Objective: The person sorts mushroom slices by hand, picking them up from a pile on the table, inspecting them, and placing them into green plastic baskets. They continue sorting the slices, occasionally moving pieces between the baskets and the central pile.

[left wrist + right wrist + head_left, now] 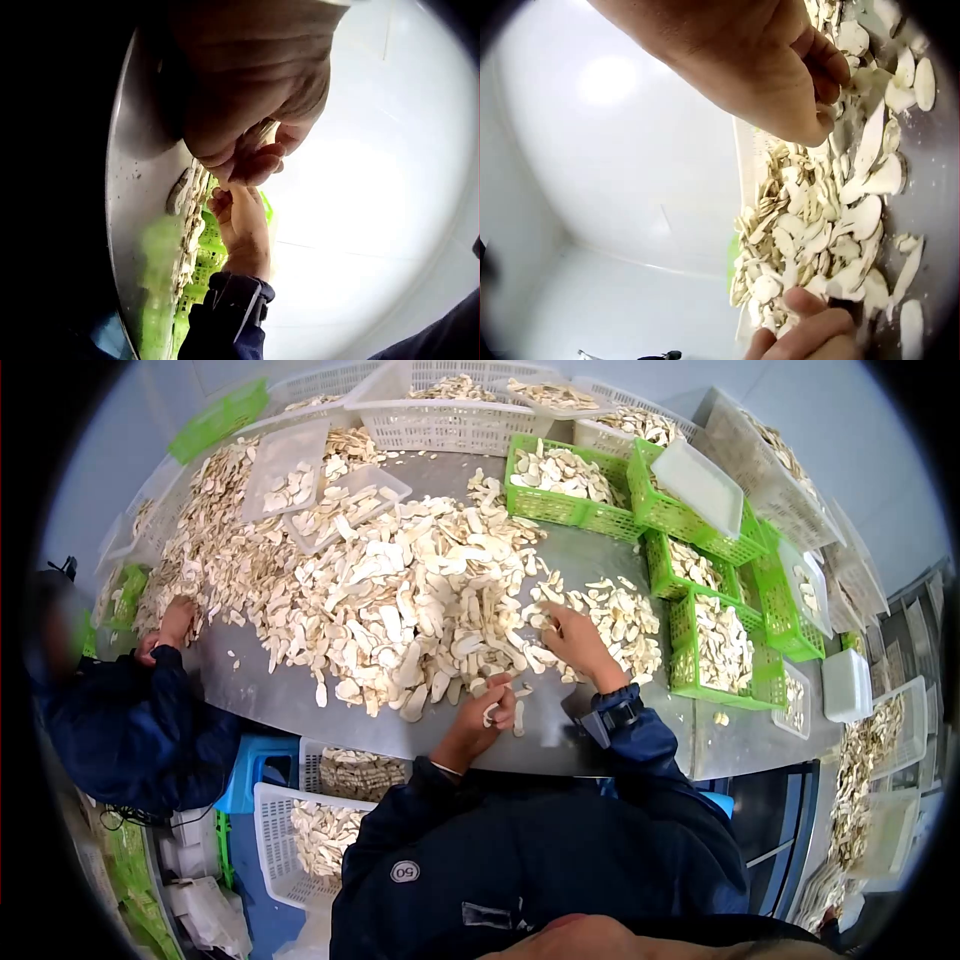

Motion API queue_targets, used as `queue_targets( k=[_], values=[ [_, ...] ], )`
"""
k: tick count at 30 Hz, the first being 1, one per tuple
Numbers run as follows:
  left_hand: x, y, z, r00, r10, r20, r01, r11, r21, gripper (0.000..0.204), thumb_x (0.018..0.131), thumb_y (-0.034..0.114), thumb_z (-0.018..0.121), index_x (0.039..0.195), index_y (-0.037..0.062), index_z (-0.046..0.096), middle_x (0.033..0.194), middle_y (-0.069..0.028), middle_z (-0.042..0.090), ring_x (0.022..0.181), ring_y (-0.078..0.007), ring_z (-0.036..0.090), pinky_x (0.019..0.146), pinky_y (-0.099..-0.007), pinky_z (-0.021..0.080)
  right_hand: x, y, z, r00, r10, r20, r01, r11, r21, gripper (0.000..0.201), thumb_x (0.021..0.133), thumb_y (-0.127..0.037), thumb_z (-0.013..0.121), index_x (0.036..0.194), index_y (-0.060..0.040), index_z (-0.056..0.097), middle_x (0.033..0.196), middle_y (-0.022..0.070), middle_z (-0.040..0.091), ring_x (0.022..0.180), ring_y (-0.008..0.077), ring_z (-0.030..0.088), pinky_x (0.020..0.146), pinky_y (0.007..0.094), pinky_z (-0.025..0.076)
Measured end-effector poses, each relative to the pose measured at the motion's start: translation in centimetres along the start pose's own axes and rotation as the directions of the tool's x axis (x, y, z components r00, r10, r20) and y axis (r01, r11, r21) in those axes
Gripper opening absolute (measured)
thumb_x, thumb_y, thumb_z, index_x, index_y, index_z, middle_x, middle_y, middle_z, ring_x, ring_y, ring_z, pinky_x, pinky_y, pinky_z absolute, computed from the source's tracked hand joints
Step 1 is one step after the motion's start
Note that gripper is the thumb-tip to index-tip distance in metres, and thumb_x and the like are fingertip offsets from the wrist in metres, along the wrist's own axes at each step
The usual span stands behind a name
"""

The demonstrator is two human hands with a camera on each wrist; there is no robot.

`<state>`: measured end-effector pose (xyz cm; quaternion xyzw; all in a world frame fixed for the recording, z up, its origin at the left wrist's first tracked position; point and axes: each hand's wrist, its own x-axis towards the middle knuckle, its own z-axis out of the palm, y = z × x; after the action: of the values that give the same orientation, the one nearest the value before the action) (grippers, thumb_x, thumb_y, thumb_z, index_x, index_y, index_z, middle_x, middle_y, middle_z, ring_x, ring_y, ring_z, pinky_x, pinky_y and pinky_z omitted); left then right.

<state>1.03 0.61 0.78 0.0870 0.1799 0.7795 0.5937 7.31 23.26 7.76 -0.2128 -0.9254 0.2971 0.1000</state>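
Observation:
A large pile of pale, dried mushroom slices [375,585] covers the middle of the metal table. Close to the table's near edge, my left hand [480,722] curls its fingers around a few mushroom slices; in the left wrist view, part of a slice [262,132] shows between fingers and palm. My right hand [580,645] reaches into a smaller spread of slices [625,622] right of the pile. Its bent fingers and thumb pinch a pale slice [862,79] in the right wrist view, the fingertips partly hidden behind the hand.
Green baskets [715,645] of slices stand at the right, with a white lidded box [846,686] beyond them. White crates [440,426] line the back. A clear tray [345,510] lies on the pile. At the left, another person's hand [178,622] touches slices. A white basket [275,850] sits below the table.

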Motion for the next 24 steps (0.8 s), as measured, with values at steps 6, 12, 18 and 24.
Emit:
queue_targets(
  k=[6, 12, 18, 24],
  values=[
    [-0.6, 0.1, 0.9, 0.990, 0.113, -0.084, -0.098, 0.982, 0.163, 0.023, 0.096, 0.006, 0.052, 0.118, 0.0116, 0.051, 0.086, -0.0010, 0.048, 0.066, -0.0075, 0.040, 0.059, -0.0229, 0.036, -3.5, -2.5, 0.7, 0.993, -0.102, 0.065, 0.071, 0.929, 0.364, 0.021, 0.090, -0.022, 0.060, 0.091, -0.0021, 0.065, 0.074, 0.0120, 0.057, 0.065, 0.0236, 0.052, 0.062, 0.0359, 0.044],
    [-0.5, -0.4, 1.1, 0.951, 0.260, -0.168, -0.159, 0.875, 0.457, 0.019, 0.095, 0.010, 0.057, 0.111, 0.0027, 0.052, 0.085, -0.0007, 0.051, 0.068, -0.0072, 0.044, 0.059, -0.0231, 0.037, -5.8, -3.3, 1.3, 0.952, -0.112, 0.286, -0.011, 0.917, 0.398, 0.020, 0.089, -0.018, 0.065, 0.081, -0.0006, 0.059, 0.067, 0.0072, 0.054, 0.060, 0.0135, 0.049, 0.056, 0.0306, 0.041],
    [-0.7, -0.4, 1.3, 0.952, 0.274, -0.138, -0.134, 0.778, 0.614, 0.017, 0.096, 0.011, 0.056, 0.109, 0.0020, 0.051, 0.084, 0.0002, 0.050, 0.068, -0.0067, 0.044, 0.058, -0.0231, 0.036, -6.8, -4.4, 1.3, 0.947, -0.108, 0.302, -0.035, 0.901, 0.433, 0.016, 0.088, -0.019, 0.066, 0.091, -0.0024, 0.066, 0.075, 0.0102, 0.063, 0.066, 0.0163, 0.058, 0.060, 0.0306, 0.046],
    [-0.5, -0.2, 1.4, 0.954, 0.284, -0.092, -0.151, 0.725, 0.672, 0.017, 0.095, 0.011, 0.056, 0.107, 0.0009, 0.052, 0.077, 0.0008, 0.049, 0.062, -0.0064, 0.042, 0.056, -0.0230, 0.035, -6.6, -4.2, 1.7, 0.945, -0.109, 0.310, -0.039, 0.900, 0.435, 0.018, 0.090, -0.019, 0.065, 0.092, -0.0011, 0.064, 0.076, 0.0083, 0.063, 0.067, 0.0144, 0.057, 0.062, 0.0297, 0.046]
  ],
)
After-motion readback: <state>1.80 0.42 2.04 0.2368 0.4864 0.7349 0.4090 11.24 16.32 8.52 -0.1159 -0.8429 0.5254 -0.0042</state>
